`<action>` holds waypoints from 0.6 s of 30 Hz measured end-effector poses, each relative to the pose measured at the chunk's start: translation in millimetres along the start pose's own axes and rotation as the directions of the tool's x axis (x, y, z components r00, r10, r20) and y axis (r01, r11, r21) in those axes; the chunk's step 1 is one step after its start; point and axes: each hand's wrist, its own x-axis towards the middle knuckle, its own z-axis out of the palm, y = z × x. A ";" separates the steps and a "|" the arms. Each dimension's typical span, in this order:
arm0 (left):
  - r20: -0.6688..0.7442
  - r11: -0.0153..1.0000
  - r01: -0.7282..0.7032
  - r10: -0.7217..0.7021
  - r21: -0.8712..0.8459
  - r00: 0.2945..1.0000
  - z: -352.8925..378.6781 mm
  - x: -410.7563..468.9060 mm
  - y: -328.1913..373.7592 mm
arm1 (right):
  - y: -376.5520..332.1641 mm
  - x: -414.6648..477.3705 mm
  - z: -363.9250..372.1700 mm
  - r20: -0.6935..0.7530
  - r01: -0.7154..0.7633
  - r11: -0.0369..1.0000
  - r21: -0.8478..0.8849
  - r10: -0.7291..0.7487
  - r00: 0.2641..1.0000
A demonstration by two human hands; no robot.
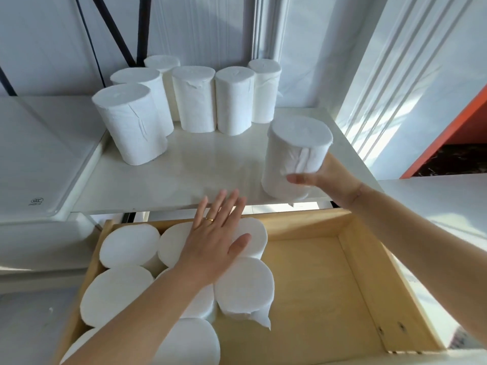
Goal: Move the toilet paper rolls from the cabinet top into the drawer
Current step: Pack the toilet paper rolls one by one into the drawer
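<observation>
The white top [184, 167] runs under and to the left of the right hand's grip. The open wooden drawer [316, 285] lies below and in front of that grip, its right half bare wood. Left of the top, well apart from both hands, sits a white lid [39, 154]; an orange panel [448, 127] shows far to the right of the grip. The drawer rolls [129, 245] stand on end and pack the drawer's left half, down and left of the grip. Six back rolls [193, 98] stand upright in a cluster at the rear of the top, beyond the grip and to its left.

The right hand [329, 177] grips the held roll [297, 154]: its fingers curl round the roll's lower right side, and the blurred thumb crosses the front near the base. That roll is upright, slightly tilted, at the top's front right corner; whether its base rests on the top cannot be told.

The left hand [216, 241] is flat, palm down, fingers straight and a little spread, holding nothing. It lies over the rear drawer rolls, fingertips reaching the top's front edge; whether it presses on them cannot be told. A gold ring [209, 219] sits on one finger.

A small "CCC" mark [37, 201] is printed on the lid; the line under it is too small to read
</observation>
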 end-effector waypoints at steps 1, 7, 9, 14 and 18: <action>0.011 1.000 0.005 -0.005 -0.007 1.000 0.2 -2.5 0.3 | -0.4 -16.0 -2.9 0.008 -0.002 1.000 0.007 0.002 1.000; 0.095 1.000 0.009 -0.006 -0.030 0.996 1.0 -22.1 7.3 | 7.4 -86.5 -14.7 0.059 -0.035 0.999 0.023 0.034 0.998; 0.138 1.000 -0.009 0.012 -0.021 0.990 2.2 -26.1 9.9 | 20.1 -102.7 -12.4 0.091 -0.070 0.997 0.040 0.066 0.994; 0.192 0.998 -0.027 0.037 -0.055 0.981 2.9 -33.7 12.8 | 72.0 -118.2 3.4 0.193 -0.227 0.974 -0.015 0.226 0.955; 0.186 0.999 -0.022 0.031 -0.050 0.982 3.0 -37.8 13.6 | 107.7 -113.7 7.6 0.265 -0.300 0.948 -0.112 0.319 0.910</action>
